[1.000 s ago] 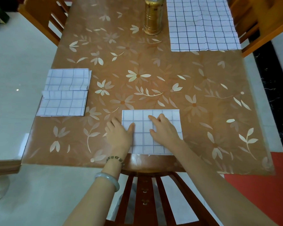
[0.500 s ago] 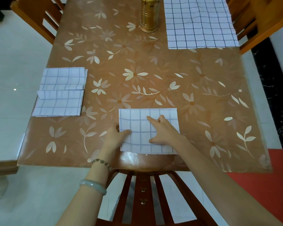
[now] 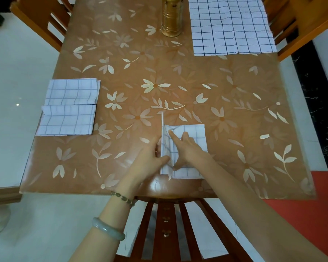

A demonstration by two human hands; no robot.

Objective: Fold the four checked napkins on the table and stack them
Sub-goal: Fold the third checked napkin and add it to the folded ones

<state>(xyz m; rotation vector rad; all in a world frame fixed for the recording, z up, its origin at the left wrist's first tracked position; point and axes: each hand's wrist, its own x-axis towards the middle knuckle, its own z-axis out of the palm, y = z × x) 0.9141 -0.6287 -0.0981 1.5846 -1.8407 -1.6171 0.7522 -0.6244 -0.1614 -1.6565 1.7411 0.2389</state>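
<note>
A white checked napkin [image 3: 196, 136] lies half folded near the table's front edge. Its left half stands upright, pinched by my left hand [image 3: 150, 161] along the lower part of that flap. My right hand [image 3: 185, 148] presses flat on the right half, index finger along the crease. Two folded napkins lie at the left edge, the far one [image 3: 73, 91] touching the near one [image 3: 66, 120] without being stacked. A fourth napkin [image 3: 231, 25] lies spread flat at the far right.
A gold metal lantern [image 3: 171, 17] stands at the far middle of the brown flowered table [image 3: 159, 76]. Wooden chairs stand at the far left [image 3: 40, 21], the far right [image 3: 306, 25] and right below me [image 3: 170, 227].
My left hand gripped the napkin's left edge and lifted that half up and over toward the right, so it now stands on edge. My right hand stayed pressing on the cloth.
</note>
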